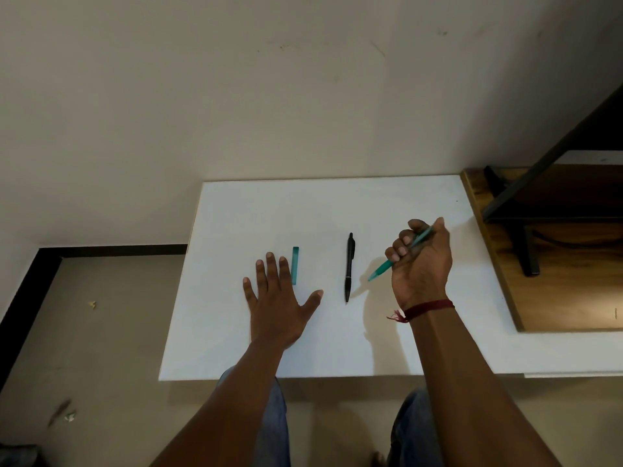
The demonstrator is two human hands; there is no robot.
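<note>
The teal pen [381,269] is held in the right hand [421,264], raised over the right part of the white counter [337,203]. Its lower end is pointed down and to the left, and its upper end shows beside the thumb. The grip of this hand is closed into a fist: the four fingers are curled round the middle of the barrel and the thumb is set against it at the top. The left hand [276,308] is laid flat on the counter with the fingers straight and spread, and nothing is held in its grip. The teal cap [295,265] lies just to the right of its index finger; whether the two touch cannot be told. A black pen [349,267] lies on the counter between the cap and the right hand, apart from both. The teal pen is judged to be light, stiff and smooth-walled, so it is likely to slip in a loose hold and to roll if set down. The fist hold is secure but gives poor control of the tip. For fine work the barrel is better taken near the lower end, between the thumb and the first two fingers. The cap is judged light and hollow, and is best pinched by its sides with its mouth left free.
</note>
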